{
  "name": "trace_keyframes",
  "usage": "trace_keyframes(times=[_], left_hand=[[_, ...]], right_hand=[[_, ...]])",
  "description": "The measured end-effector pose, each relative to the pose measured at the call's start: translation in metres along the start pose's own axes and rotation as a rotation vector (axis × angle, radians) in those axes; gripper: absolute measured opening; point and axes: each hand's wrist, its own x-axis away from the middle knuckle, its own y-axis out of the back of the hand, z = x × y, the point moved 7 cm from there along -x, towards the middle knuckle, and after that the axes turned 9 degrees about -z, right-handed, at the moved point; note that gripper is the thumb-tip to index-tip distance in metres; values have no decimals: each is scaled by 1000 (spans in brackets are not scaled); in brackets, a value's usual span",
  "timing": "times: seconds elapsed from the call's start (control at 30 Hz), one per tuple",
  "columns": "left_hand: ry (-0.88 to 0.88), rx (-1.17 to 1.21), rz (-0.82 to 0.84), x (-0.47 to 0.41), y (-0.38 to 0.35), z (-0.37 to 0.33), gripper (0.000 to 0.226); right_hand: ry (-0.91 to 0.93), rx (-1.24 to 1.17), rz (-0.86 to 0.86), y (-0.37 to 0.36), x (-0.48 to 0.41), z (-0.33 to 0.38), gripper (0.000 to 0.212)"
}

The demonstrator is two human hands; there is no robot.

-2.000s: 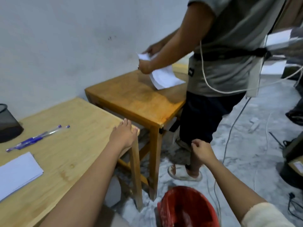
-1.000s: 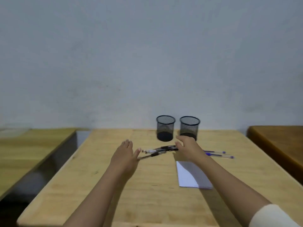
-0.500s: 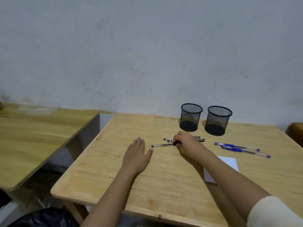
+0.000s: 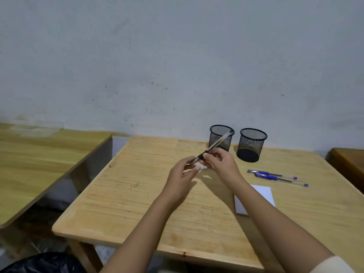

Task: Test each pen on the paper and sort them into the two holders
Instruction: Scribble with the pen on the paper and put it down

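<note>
My right hand (image 4: 220, 164) holds a black pen (image 4: 215, 144) lifted off the wooden table (image 4: 137, 203), its clear barrel slanting up toward the left mesh holder (image 4: 226, 134). My left hand (image 4: 183, 176) pinches the pen's lower, capped end. Another pen (image 4: 203, 167) lies on the table just under my hands, mostly hidden. The right mesh holder (image 4: 252, 142) stands beside the left one near the wall. Two blue pens (image 4: 275, 177) lie to the right. A white sheet of paper (image 4: 262, 194) lies partly under my right forearm.
A second wooden table (image 4: 39, 164) stands to the left across a gap, with a clear plastic tray (image 4: 35, 130) on it. A darker table edge (image 4: 348, 160) shows at far right. A black bag (image 4: 39, 263) lies on the floor at bottom left.
My right hand has lifted a black pen off the table. My left hand has risen from lying flat and taken hold of the pen's lower end. The view swung from the right to this table.
</note>
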Motion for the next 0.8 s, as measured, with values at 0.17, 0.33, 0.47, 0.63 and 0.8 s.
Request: trace_keyframes(times=[0.17,0.33,0.47,0.63,0.8], left_hand=[[-106,124,-47,-5,-3,-19,17],[-124,169,15,-10,-5,-28,18],[-142,136,-10,-12,1,-31,20],[-113,115,-59,-12,12,-35,19],[-4,37,-336,-10,111,-8,23]], right_hand=[[-6,-155,-10,14,9,11,19],[34,-202,-6,23,18,17,20],[87,-114,23,28,24,19,13],[113,-64,-38,39,22,26,12],[58,-483,-373,143,17,42,17]])
